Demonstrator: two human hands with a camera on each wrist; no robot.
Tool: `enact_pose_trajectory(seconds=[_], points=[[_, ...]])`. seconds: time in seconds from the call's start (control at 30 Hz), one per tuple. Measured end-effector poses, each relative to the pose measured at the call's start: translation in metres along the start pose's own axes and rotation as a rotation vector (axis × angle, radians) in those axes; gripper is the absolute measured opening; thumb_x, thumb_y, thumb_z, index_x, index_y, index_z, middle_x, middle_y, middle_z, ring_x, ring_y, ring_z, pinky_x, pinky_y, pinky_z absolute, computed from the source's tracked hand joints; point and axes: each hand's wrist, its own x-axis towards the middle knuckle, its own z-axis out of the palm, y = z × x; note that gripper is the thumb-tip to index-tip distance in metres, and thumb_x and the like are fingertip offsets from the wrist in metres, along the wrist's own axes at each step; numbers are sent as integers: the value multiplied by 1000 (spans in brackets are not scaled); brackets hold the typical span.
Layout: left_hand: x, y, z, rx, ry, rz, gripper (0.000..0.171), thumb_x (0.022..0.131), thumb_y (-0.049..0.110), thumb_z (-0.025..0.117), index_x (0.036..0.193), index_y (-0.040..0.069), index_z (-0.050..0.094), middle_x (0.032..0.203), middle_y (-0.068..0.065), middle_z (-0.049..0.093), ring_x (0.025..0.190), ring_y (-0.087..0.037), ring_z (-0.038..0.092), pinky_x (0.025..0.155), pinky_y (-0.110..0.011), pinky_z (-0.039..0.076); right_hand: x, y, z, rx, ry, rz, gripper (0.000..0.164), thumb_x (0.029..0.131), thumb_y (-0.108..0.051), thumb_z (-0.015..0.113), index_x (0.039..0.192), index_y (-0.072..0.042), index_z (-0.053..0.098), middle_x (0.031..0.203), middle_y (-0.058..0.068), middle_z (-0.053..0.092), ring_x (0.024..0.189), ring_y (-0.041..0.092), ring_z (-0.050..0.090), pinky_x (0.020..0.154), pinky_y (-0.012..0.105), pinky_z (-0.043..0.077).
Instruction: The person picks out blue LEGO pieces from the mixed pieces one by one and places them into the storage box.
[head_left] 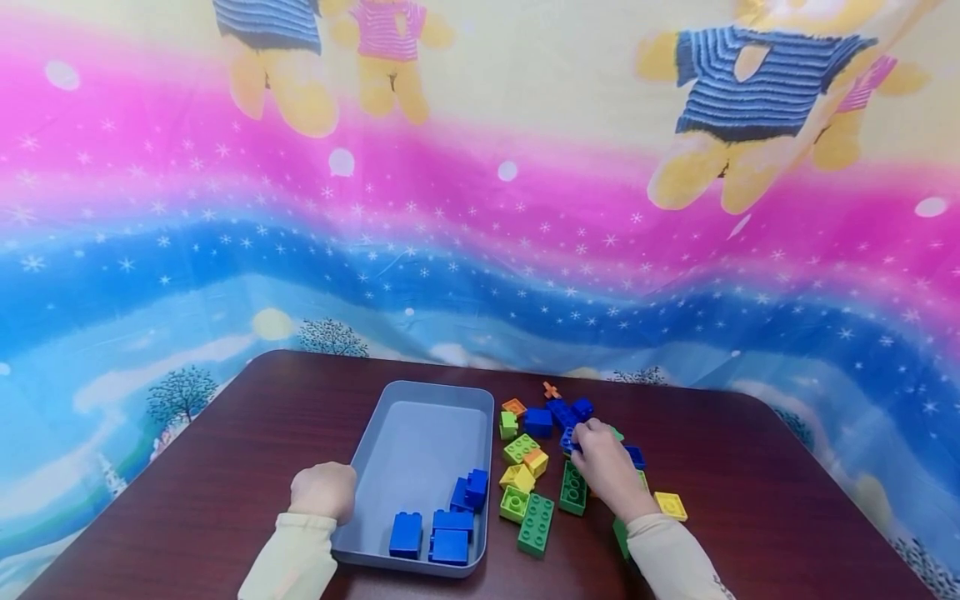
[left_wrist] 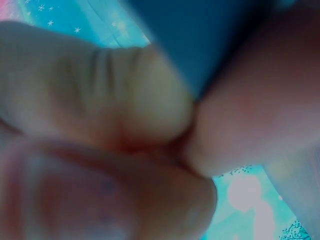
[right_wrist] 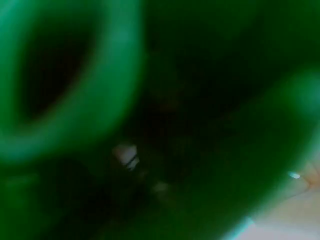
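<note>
A grey tray (head_left: 420,393) stands in the middle of the table, with several blue bricks (head_left: 406,534) in its near part. My left hand (head_left: 322,492) grips the tray's left rim with curled fingers; the left wrist view shows fingertips (left_wrist: 165,100) close together against a dark bluish edge. To the tray's right, my right hand (head_left: 609,467) reaches into the loose bricks, and its fingertips hold a blue brick (head_left: 567,439) that they partly cover. Up close, a blurred green brick (right_wrist: 117,90) fills the right wrist view and hides the fingers.
Loose bricks lie right of the tray: a green one (head_left: 536,525), a dark green one (head_left: 573,487), yellow ones (head_left: 671,506), lime ones (head_left: 521,449) and another blue one (head_left: 537,422). An orange cross-shaped piece (head_left: 551,390) lies behind them. A printed cloth (head_left: 480,250) hangs behind the table (head_left: 247,467).
</note>
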Motion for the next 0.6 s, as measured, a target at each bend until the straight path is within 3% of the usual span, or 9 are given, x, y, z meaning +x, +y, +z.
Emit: enact_pose_trajectory(seconds=[0.2, 0.6], points=[[1, 0, 1, 1, 3, -1, 11, 69, -2, 64, 63, 6, 59, 54, -4, 47, 51, -16, 45, 46, -39, 43, 2, -15, 1, 25, 64, -69, 12, 73, 0, 69, 80, -2, 60, 80, 6, 52, 71, 17, 50, 55, 26, 46], [0, 1, 0, 0, 9, -3, 11, 68, -1, 65, 62, 6, 59, 54, -3, 47, 51, -16, 45, 47, -39, 43, -1, -57, 2, 98, 88, -175, 16, 71, -5, 73, 81, -9, 60, 85, 2, 52, 72, 13, 49, 57, 23, 46]])
